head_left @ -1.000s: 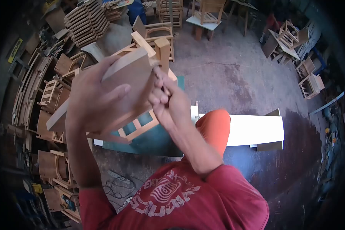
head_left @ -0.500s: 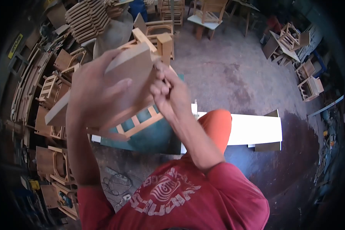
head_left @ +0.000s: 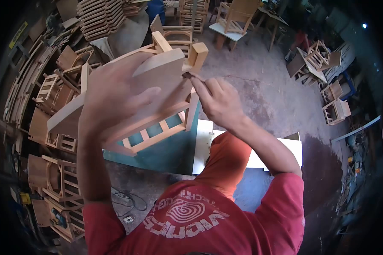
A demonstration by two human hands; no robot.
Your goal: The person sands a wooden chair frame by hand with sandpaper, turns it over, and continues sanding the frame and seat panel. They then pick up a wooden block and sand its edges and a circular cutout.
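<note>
A wooden chair frame with a broad panel [head_left: 157, 80] stands tilted over the green work surface [head_left: 166, 159]. My left hand [head_left: 119, 91] lies on the panel's face and upper edge, fingers and thumb spread, gripping the panel. My right hand [head_left: 219, 100] is closed, with thumb and finger pinched on a small dark object [head_left: 186, 75] at the panel's right end, beside a wooden post [head_left: 198, 55]. What the small object is cannot be made out. Below the panel, slatted rails [head_left: 157, 137] of the chair frame show above the green surface.
A white board [head_left: 203, 146] lies right of the green surface, by my orange-clad leg [head_left: 230, 159]. Chair frames [head_left: 61, 178] crowd the left, with stacked wooden parts [head_left: 100, 19] behind. A cable [head_left: 130, 202] lies on the floor. A person's red clothing [head_left: 301, 40] shows far right.
My right hand has moved right and turned, its pinch now at the panel's end with the small dark object showing. The panel and my left hand appear slightly further right.
</note>
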